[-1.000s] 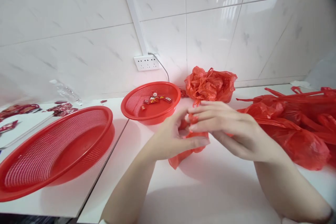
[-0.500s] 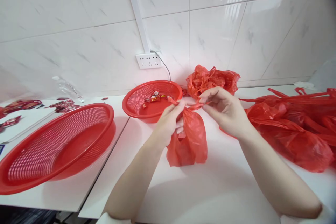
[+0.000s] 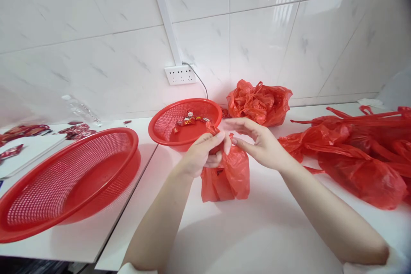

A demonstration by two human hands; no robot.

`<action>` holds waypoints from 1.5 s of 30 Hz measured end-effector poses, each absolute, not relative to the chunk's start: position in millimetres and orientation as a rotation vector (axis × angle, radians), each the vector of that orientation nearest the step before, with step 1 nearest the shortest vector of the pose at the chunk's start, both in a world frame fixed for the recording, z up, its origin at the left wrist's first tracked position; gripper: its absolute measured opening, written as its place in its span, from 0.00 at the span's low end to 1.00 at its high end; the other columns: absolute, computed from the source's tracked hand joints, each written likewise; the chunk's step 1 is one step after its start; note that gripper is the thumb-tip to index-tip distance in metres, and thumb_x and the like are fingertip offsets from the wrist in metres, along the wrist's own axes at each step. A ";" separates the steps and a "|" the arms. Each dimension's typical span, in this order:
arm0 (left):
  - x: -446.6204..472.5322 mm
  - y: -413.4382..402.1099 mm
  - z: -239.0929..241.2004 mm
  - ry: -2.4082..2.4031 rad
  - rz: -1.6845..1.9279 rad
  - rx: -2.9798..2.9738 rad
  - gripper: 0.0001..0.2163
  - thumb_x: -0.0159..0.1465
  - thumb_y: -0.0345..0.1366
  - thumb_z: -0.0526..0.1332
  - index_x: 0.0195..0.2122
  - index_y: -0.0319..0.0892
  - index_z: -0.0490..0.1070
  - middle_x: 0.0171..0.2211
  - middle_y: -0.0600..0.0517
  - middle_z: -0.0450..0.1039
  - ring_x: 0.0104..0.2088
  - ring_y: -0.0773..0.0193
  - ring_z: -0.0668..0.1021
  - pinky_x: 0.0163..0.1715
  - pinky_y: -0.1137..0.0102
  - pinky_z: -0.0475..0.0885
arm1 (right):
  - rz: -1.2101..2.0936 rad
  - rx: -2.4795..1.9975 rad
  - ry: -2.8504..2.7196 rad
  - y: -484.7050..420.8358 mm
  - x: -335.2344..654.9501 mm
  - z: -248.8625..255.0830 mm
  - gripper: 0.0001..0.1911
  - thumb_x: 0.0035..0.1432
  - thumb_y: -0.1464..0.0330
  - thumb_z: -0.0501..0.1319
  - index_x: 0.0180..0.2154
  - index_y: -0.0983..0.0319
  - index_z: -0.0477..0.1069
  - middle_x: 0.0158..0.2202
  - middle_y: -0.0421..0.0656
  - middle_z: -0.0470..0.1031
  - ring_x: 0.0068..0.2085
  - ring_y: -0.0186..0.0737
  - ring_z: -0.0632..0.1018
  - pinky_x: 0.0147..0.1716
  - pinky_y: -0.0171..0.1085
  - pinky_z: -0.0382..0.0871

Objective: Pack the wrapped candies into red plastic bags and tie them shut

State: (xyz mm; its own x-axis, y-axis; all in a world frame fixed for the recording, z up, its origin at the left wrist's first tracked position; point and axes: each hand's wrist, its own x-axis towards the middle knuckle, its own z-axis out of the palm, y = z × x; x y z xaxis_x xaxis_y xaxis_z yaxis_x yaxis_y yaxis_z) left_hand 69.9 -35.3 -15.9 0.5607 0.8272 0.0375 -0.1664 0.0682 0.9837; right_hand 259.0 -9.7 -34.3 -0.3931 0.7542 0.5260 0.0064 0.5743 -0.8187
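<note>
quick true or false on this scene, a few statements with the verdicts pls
1. The left hand grips the small red bag near its top. True.
2. The wrapped sweets lie in the larger basket. False: they lie in the smaller basket, near the wall.
3. A clear bottle is behind the larger basket. True.
4. The socket panel is on the tabletop. False: the socket panel is on the wall.
5. More red bags lie to the right of the right hand. True.
</note>
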 end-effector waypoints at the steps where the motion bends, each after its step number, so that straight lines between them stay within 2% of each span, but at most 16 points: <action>1: 70.6 -35.7 -18.2 0.616 0.817 1.281 0.19 0.65 0.50 0.56 0.26 0.40 0.68 0.09 0.62 0.49 0.10 0.77 0.48 0.11 0.80 0.47 | 0.994 -0.596 -1.768 -8.6 255.5 -36.9 0.14 0.59 0.63 0.62 0.47 0.58 0.71 0.47 0.45 0.76 0.49 0.42 0.76 0.51 0.46 0.70; 4: 68.0 -32.8 -25.8 0.508 0.796 1.215 0.15 0.65 0.48 0.57 0.34 0.41 0.74 0.08 0.61 0.55 0.08 0.74 0.57 0.11 0.79 0.54 | 1.130 -0.566 -1.580 -4.8 257.6 -38.2 0.10 0.57 0.61 0.64 0.39 0.59 0.71 0.37 0.42 0.76 0.40 0.38 0.78 0.43 0.41 0.74; 8: 64.6 -24.2 -32.4 0.506 0.796 1.132 0.16 0.65 0.48 0.58 0.45 0.43 0.76 0.08 0.60 0.60 0.08 0.72 0.62 0.12 0.78 0.58 | 1.204 -0.612 -1.435 0.2 274.7 -31.1 0.08 0.56 0.63 0.64 0.37 0.56 0.68 0.33 0.39 0.73 0.36 0.38 0.77 0.42 0.42 0.74; 10: 64.9 -19.9 -32.9 0.572 0.855 1.074 0.17 0.66 0.47 0.56 0.50 0.45 0.74 0.14 0.57 0.70 0.09 0.74 0.62 0.13 0.78 0.58 | 1.210 -0.590 -1.405 1.9 281.4 -28.2 0.08 0.56 0.64 0.64 0.37 0.55 0.67 0.32 0.39 0.72 0.35 0.38 0.76 0.40 0.42 0.74; 13: 65.1 -15.4 -31.3 0.684 0.893 0.999 0.18 0.67 0.46 0.56 0.54 0.45 0.71 0.29 0.50 0.80 0.11 0.77 0.62 0.15 0.78 0.60 | 1.144 -0.506 -1.472 -0.2 286.6 -25.7 0.07 0.55 0.65 0.65 0.37 0.55 0.69 0.33 0.39 0.72 0.35 0.38 0.75 0.39 0.41 0.74; 17: 63.1 -13.9 -27.9 0.739 0.936 0.986 0.17 0.66 0.44 0.59 0.52 0.44 0.73 0.28 0.51 0.78 0.16 0.76 0.68 0.21 0.78 0.66 | 1.099 -0.395 -1.923 -12.8 287.8 -20.5 0.02 0.59 0.68 0.62 0.36 0.57 0.72 0.34 0.41 0.74 0.36 0.38 0.76 0.39 0.41 0.74; 21: 60.9 -21.1 -21.6 0.806 0.953 1.184 0.14 0.63 0.40 0.62 0.48 0.42 0.74 0.31 0.51 0.76 0.24 0.73 0.74 0.27 0.77 0.69 | 1.033 -0.418 -2.388 -22.0 285.0 -16.2 0.05 0.60 0.71 0.59 0.36 0.59 0.74 0.37 0.41 0.77 0.38 0.37 0.77 0.40 0.40 0.73; 25: 59.9 -39.9 -11.7 0.928 0.764 1.835 0.16 0.62 0.35 0.62 0.51 0.44 0.69 0.31 0.52 0.74 0.28 0.67 0.74 0.29 0.73 0.69 | 0.976 -0.566 -2.194 -16.8 276.7 -24.2 0.05 0.61 0.65 0.61 0.35 0.59 0.72 0.35 0.41 0.77 0.37 0.38 0.77 0.38 0.38 0.72; 28: 62.0 -52.4 -6.4 1.205 0.682 2.275 0.08 0.64 0.31 0.56 0.42 0.44 0.71 0.27 0.54 0.69 0.26 0.67 0.70 0.25 0.72 0.64 | 0.953 -0.613 -1.937 -9.5 267.3 -35.6 0.13 0.62 0.60 0.60 0.47 0.57 0.69 0.50 0.45 0.74 0.50 0.42 0.75 0.49 0.44 0.70; 30: 64.4 -54.5 -6.5 1.310 0.676 2.474 0.11 0.62 0.25 0.51 0.40 0.44 0.70 0.31 0.53 0.70 0.30 0.64 0.72 0.29 0.71 0.66 | 1.072 -0.561 -1.922 -6.0 261.4 -42.2 0.22 0.64 0.58 0.57 0.58 0.52 0.62 0.61 0.45 0.65 0.60 0.44 0.68 0.57 0.47 0.64; 32: 66.2 -50.6 -9.9 1.280 0.756 2.594 0.18 0.59 0.20 0.49 0.45 0.44 0.68 0.40 0.50 0.70 0.41 0.61 0.73 0.37 0.68 0.70 | 1.173 -0.551 -1.918 -3.8 257.0 -47.0 0.23 0.67 0.57 0.52 0.62 0.49 0.58 0.64 0.42 0.61 0.64 0.44 0.63 0.60 0.48 0.61; 34: 67.1 -42.8 -15.9 1.189 0.914 2.619 0.22 0.60 0.19 0.48 0.51 0.45 0.65 0.47 0.48 0.67 0.49 0.59 0.71 0.46 0.65 0.70 | 1.226 -0.605 -1.867 -2.0 254.0 -50.1 0.22 0.68 0.55 0.50 0.61 0.49 0.59 0.63 0.42 0.64 0.61 0.45 0.67 0.56 0.47 0.66; 36: 67.5 -34.0 -22.7 1.087 1.079 2.583 0.21 0.63 0.21 0.47 0.55 0.45 0.63 0.49 0.47 0.66 0.51 0.60 0.71 0.51 0.63 0.69 | 1.319 -0.656 -1.813 0.5 252.1 -51.8 0.22 0.67 0.54 0.50 0.59 0.51 0.62 0.57 0.44 0.69 0.49 0.44 0.77 0.42 0.43 0.74; 39: 69.4 -25.2 -30.3 0.924 1.225 2.526 0.18 0.68 0.26 0.47 0.56 0.46 0.63 0.53 0.46 0.66 0.54 0.60 0.70 0.55 0.61 0.68 | 1.395 -0.655 -1.724 5.8 251.0 -52.5 0.20 0.64 0.54 0.55 0.52 0.55 0.67 0.46 0.44 0.75 0.30 0.35 0.77 0.27 0.37 0.70; 43: 72.1 -24.6 -31.2 0.835 1.260 2.527 0.16 0.70 0.29 0.47 0.55 0.46 0.64 0.53 0.46 0.67 0.56 0.60 0.69 0.55 0.61 0.68 | 1.224 -0.694 -1.538 12.9 254.7 -51.3 0.13 0.59 0.56 0.62 0.34 0.59 0.72 0.33 0.40 0.73 0.30 0.33 0.73 0.28 0.34 0.66; 45: 70.6 -26.6 -28.5 0.942 1.265 2.541 0.15 0.70 0.31 0.48 0.55 0.46 0.64 0.53 0.45 0.67 0.56 0.61 0.70 0.55 0.63 0.68 | 1.249 -0.699 -1.421 14.7 259.1 -49.7 0.12 0.57 0.58 0.64 0.30 0.59 0.72 0.30 0.40 0.71 0.32 0.34 0.72 0.29 0.34 0.65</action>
State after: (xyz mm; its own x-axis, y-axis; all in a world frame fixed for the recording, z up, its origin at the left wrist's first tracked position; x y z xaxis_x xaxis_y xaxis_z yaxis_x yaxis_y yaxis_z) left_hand 70.6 -26.6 -28.5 0.4468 0.5956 0.6676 0.4688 -0.7914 0.3923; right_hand 259.1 14.7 -49.7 -0.2598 0.9082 0.3281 -0.2091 0.2788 -0.9373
